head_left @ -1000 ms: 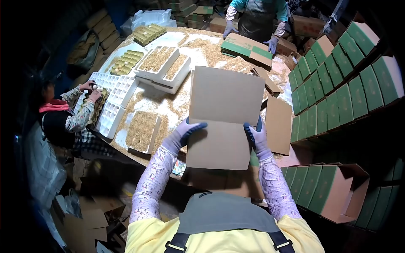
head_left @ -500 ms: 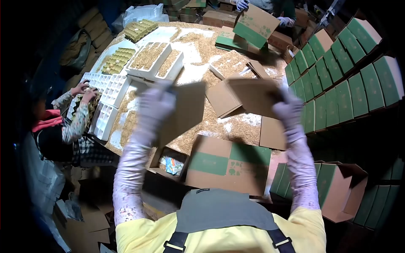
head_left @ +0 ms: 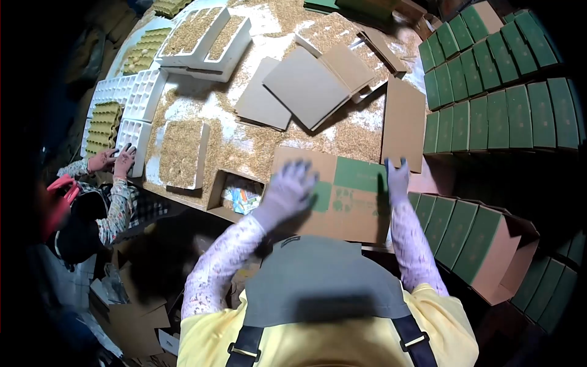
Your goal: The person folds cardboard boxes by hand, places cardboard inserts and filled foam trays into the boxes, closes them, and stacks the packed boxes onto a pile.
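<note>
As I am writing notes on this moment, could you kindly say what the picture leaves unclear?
In the head view:
Left hand: blur hides whether it touches the flat carton.
Packets in the small box: print too small to read.
Far egg tray: cut off by the top edge.

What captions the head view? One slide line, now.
Gloved left hand and right hand at a flat printed carton, rows of green boxes at right.

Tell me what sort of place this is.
Probably a packing workshop, perhaps for eggs: moulded trays with rows of cups, loose husk-like filling strewn over a table, and rows of green cartons.
</note>
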`<state>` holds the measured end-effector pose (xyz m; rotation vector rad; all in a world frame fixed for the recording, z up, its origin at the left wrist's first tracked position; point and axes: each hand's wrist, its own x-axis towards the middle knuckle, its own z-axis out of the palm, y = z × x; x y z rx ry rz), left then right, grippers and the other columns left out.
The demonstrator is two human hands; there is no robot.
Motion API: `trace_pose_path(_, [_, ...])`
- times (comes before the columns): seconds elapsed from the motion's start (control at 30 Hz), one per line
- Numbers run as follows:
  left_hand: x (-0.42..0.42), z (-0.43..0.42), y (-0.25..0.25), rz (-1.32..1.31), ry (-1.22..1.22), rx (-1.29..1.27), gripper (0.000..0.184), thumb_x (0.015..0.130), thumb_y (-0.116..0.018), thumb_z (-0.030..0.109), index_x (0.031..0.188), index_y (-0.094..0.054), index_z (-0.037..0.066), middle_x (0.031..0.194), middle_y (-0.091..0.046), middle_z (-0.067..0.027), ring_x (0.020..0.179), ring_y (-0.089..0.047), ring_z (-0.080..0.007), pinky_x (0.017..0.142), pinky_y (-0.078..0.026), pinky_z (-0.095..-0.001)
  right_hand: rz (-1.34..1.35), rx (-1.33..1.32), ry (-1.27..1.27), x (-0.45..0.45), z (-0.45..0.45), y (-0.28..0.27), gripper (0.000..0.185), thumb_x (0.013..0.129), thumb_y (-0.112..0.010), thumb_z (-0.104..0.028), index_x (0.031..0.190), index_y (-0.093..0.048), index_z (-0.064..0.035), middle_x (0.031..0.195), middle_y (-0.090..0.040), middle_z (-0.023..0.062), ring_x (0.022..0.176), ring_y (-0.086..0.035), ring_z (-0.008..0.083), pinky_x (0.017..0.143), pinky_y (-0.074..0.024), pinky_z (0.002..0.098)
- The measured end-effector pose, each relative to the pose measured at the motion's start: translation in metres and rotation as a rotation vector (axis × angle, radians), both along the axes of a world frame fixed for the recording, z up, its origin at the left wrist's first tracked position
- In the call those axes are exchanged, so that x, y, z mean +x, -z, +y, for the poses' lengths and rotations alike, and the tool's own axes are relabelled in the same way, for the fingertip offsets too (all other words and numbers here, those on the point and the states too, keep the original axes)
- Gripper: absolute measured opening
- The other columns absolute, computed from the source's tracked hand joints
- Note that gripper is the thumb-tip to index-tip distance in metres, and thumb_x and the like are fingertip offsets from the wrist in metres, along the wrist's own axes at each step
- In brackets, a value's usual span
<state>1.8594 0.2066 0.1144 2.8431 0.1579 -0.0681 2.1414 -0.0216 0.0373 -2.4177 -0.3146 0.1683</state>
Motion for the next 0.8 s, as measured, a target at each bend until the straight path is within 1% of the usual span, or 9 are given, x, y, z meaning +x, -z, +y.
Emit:
trace_pose_path(0.07, [-0.037,-0.047,0.022,0.435,-0.001,-0.221,0.083,0.08,-0.07,0.044,0.146,-0.035,0.007,0.15,-0.03,-0.0261,0.141,-0.026,-0.0415,0.115,-0.019,-0.0583,-0.016,-0.408,0.091,-0.056,-0.08,0.011,0.083,0.085,-0.069,-0.048,0.137,-0.042,0.0104,0.14,-0.043,0.0322,0.131,-0.04,0.0427,0.111,-0.0329,0.0452])
trace_pose_path(0.13, [-0.048,-0.068,0.047,0.435,0.012,-0.017,0.091,0.077,-0.071,0.05,0.148,-0.033,0.007,0.152,-0.025,-0.0286,0.142,-0.022,-0.0448,0.115,-0.017,-0.0596,0.197,-0.519,0.331,-0.092,-0.118,0.034,0.081,0.088,-0.062,-0.054,0.133,-0.044,0.0109,0.132,-0.05,0.0335,0.124,-0.048,0.044,0.106,-0.0373,0.0461])
trace_pose_path(0.2, [-0.054,-0.077,0.058,0.416,0.022,0.082,0.096,0.075,-0.071,0.055,0.148,-0.032,0.008,0.153,-0.024,-0.0304,0.142,-0.02,-0.047,0.114,-0.016,-0.0613,0.489,-0.197,0.241,-0.106,-0.13,0.042,0.08,0.091,-0.053,-0.059,0.13,-0.046,0.0109,0.12,-0.056,0.0357,0.115,-0.054,0.0463,0.1,-0.0412,0.0468])
trace_pose_path(0.37, [-0.063,-0.046,0.061,0.332,0.099,0.075,0.088,0.077,-0.07,0.048,0.146,-0.035,0.006,0.149,-0.031,-0.0296,0.137,-0.031,-0.0475,0.112,-0.022,-0.0599,0.662,-0.3,-0.03,-0.104,-0.149,0.052,0.072,0.095,-0.042,-0.062,0.114,-0.062,0.0036,0.11,-0.064,0.0308,0.11,-0.059,0.0415,0.095,-0.045,0.0438])
trace_pose_path(0.43, [-0.065,-0.034,0.043,0.362,0.189,0.052,0.076,0.084,-0.065,0.04,0.145,-0.035,0.006,0.146,-0.034,-0.029,0.133,-0.037,-0.0484,0.112,-0.028,-0.0547,0.755,-0.147,-0.189,-0.086,-0.178,0.059,0.071,0.095,-0.043,-0.063,0.119,-0.061,0.0011,0.114,-0.064,0.0248,0.109,-0.06,0.0364,0.094,-0.0461,0.0375])
trace_pose_path(0.47, [-0.066,-0.029,0.024,0.178,0.233,0.141,0.058,0.086,-0.064,0.035,0.134,-0.048,0.007,0.133,-0.051,-0.0228,0.12,-0.053,-0.0385,0.101,-0.044,-0.0468,0.793,-0.064,-0.269,-0.078,-0.186,0.065,0.071,0.095,-0.043,-0.064,0.121,-0.061,-0.0001,0.116,-0.065,0.0218,0.109,-0.06,0.0339,0.093,-0.0466,0.0344])
trace_pose_path(0.6, [-0.036,-0.009,-0.136,-0.168,0.182,0.238,0.023,0.089,-0.064,0.032,0.1,-0.063,0.013,0.072,-0.062,-0.0012,0.062,-0.065,-0.0169,0.052,-0.05,-0.0312,1.093,1.098,0.362,-0.066,-0.141,-0.13,0.075,0.095,-0.033,-0.069,0.12,-0.061,-0.0048,0.108,-0.064,0.013,0.107,-0.06,0.0279,0.097,-0.0469,0.0443])
trace_pose_path(0.73, [-0.009,-0.014,-0.159,0.008,0.198,0.202,0.024,0.09,-0.063,0.034,0.09,-0.058,0.011,0.072,-0.065,-0.0073,0.064,-0.067,-0.0257,0.052,-0.05,-0.0385,0.453,0.984,-0.037,-0.052,-0.048,-0.152,0.034,0.093,-0.065,-0.038,0.09,-0.059,-0.0049,0.077,-0.058,0.0014,0.068,-0.059,0.0121,0.065,-0.0532,0.0292])
trace_pose_path(0.8, [-0.002,-0.017,-0.143,0.008,0.093,0.184,0.025,0.091,-0.061,0.034,0.089,-0.057,0.01,0.075,-0.066,-0.0106,0.07,-0.068,-0.0303,0.059,-0.051,-0.0425,0.351,0.742,0.113,-0.042,-0.009,-0.128,0.028,0.084,-0.076,-0.02,0.074,-0.053,-0.0078,0.065,-0.051,-0.0036,0.051,-0.047,0.007,0.048,-0.0413,0.0217])
